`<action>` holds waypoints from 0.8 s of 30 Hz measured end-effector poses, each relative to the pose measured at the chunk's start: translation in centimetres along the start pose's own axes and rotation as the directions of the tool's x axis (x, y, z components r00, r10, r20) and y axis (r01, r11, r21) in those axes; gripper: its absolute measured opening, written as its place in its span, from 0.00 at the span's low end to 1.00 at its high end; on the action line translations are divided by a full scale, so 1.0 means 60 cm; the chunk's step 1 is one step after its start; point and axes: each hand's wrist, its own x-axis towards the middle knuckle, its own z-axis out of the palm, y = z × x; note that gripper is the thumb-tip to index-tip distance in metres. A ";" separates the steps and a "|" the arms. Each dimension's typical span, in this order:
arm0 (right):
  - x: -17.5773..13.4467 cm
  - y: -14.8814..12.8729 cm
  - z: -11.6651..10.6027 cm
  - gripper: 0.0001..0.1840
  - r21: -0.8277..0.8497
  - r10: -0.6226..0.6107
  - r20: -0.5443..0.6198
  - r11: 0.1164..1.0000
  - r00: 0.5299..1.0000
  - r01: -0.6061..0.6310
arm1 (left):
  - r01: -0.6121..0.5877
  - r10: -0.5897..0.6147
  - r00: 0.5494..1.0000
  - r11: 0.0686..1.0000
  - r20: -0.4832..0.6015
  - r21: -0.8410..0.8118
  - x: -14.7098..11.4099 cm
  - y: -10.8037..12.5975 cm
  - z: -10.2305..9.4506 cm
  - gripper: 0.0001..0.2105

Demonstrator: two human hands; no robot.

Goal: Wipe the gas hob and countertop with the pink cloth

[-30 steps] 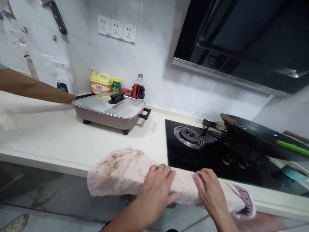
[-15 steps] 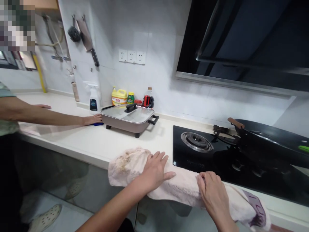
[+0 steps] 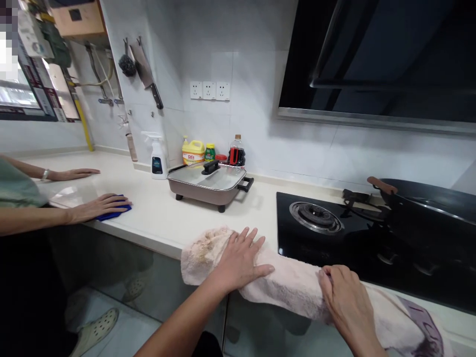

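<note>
A pale pink towel (image 3: pixel 293 282) with brown stains at its left end lies along the counter's front edge and hangs partly over it. My left hand (image 3: pixel 241 258) rests flat on the towel, fingers spread. Farther right, my right hand (image 3: pixel 347 295) has its fingers curled over the towel, gripping it. Just behind the towel is the black glass cooktop (image 3: pixel 357 263) with a round burner (image 3: pixel 316 217). Purple lettering marks the towel's right end.
An electric pan with a glass lid (image 3: pixel 208 186) stands on the counter (image 3: pixel 148 213). At left, another person's hand (image 3: pixel 98 208) presses a blue cloth (image 3: pixel 115 210). A spray bottle (image 3: pixel 158 158) and several bottles line the wall. A large wok (image 3: pixel 427 223) sits at right; a cleaver (image 3: pixel 147 74) hangs above.
The other person's hand with the blue cloth has moved left and nearer the counter's front edge, away from the pan. My hands stay on the towel; the view has shifted slightly left.
</note>
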 end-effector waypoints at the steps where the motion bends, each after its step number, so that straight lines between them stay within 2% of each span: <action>1: 0.000 0.001 0.000 0.22 -0.001 -0.003 0.000 1.000 1.000 0.003 | 0.004 -0.005 1.000 1.000 -0.008 -0.008 -0.001 0.000 0.002 0.40; 14: -0.003 0.008 0.001 0.25 -0.022 -0.013 0.005 1.000 1.000 0.013 | 0.026 -0.027 0.998 0.999 -0.049 -0.021 -0.007 0.005 0.003 0.39; 20: -0.003 0.007 -0.001 0.25 -0.018 -0.029 0.005 0.999 1.000 0.029 | -0.037 0.037 0.999 0.999 -0.035 0.009 -0.007 0.005 -0.004 0.28; 24: -0.003 0.009 0.000 0.25 -0.031 -0.041 -0.004 0.999 0.999 0.041 | -0.046 0.046 0.999 0.999 0.008 -0.002 -0.005 0.006 -0.009 0.25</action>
